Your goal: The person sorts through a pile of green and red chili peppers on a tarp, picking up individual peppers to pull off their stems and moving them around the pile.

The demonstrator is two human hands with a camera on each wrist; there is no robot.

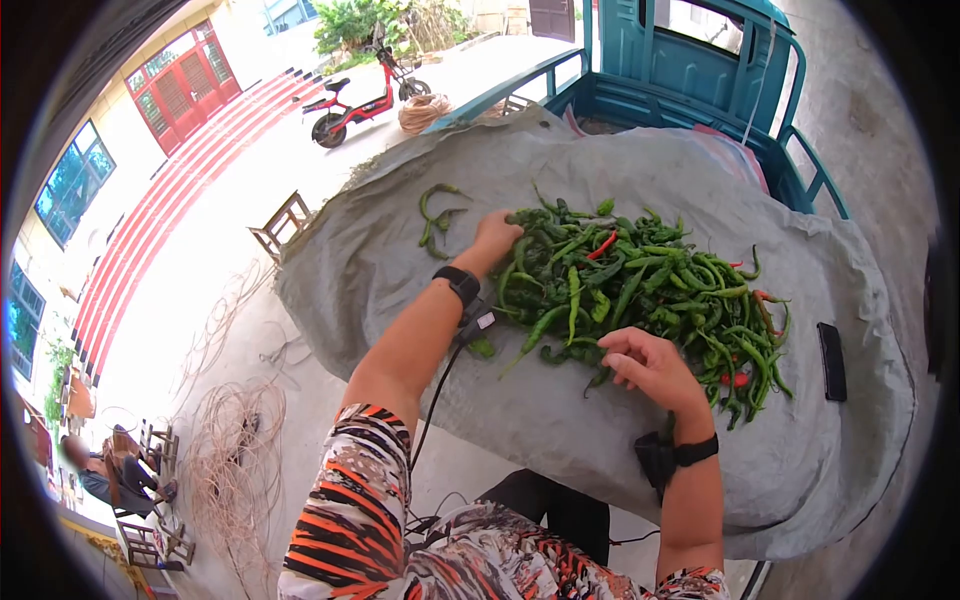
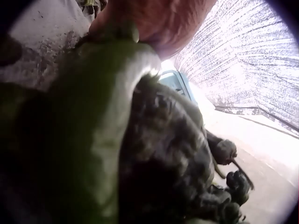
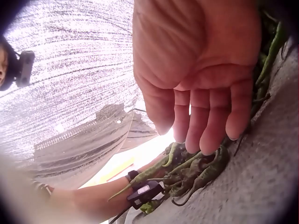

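Note:
A large heap of green chili peppers, with a few red ones among them, lies on a grey sheet. My left hand reaches into the heap's far left edge; its fingertips are hidden among the peppers. In the left wrist view a green pepper fills the near side, just below the left hand. At the near edge of the heap hovers my right hand, fingers relaxed. The right wrist view shows the right hand's palm bare, with fingers loosely bent above several peppers.
Some loose peppers lie left of the heap. A black phone rests on the sheet at the right. Behind stands a blue cargo vehicle. A red scooter, a wooden stool and a seated person are off left.

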